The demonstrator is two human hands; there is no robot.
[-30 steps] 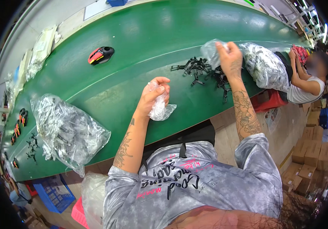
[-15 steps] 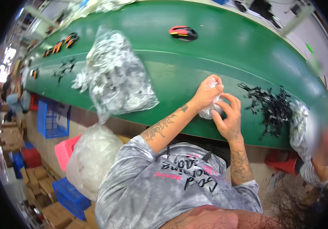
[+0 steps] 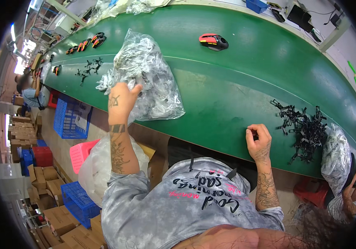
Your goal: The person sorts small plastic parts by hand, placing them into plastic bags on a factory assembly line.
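Clear plastic bag (image 3: 144, 79) (black parts inside) under left hand (image 3: 122, 99).

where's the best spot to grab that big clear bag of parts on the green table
Probably the crumpled near-left edge of the bag, coming from the person's side, where the left hand already touches it. The loose plastic bunches there and gives a fold to pinch, while the middle bulges with black parts.

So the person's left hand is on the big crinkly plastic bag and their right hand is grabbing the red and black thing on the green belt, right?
Not quite. In the head view the right hand rests curled on the green belt near its front edge, far from the red and black thing. The left hand is indeed on the big plastic bag.
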